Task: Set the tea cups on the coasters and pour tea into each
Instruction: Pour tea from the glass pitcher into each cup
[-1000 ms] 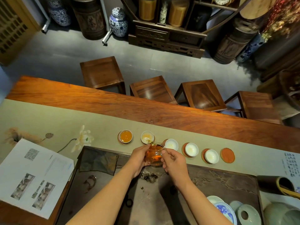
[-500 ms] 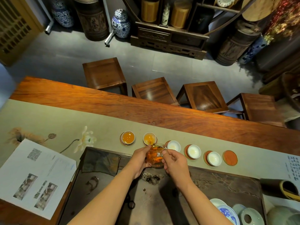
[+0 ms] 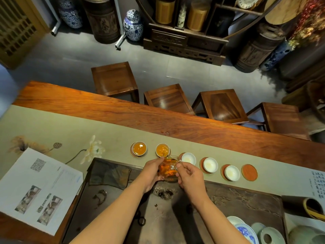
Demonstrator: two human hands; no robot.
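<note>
A glass pitcher [image 3: 168, 169] of amber tea is tilted, its spout over the second cup [image 3: 162, 149], which holds tea. My left hand [image 3: 152, 170] cups the pitcher's side and my right hand [image 3: 189, 174] grips its handle. The first cup [image 3: 139, 148] at the left is full of tea. Three white cups [image 3: 188, 158] [image 3: 210, 164] [image 3: 232, 172] stand on red coasters to the right with no tea in them. The last red coaster [image 3: 249, 172] is bare.
A dark stone tea tray [image 3: 237, 199] lies under my forearms, with a dark cloth [image 3: 110, 174] on its left. Papers [image 3: 38, 187] lie at the left. Porcelain lids and bowls [image 3: 246, 231] crowd the right corner. Wooden stools [image 3: 168, 99] stand beyond the table.
The second cup has filled with tea while the pitcher stayed tilted over it. Both hands have kept their hold.
</note>
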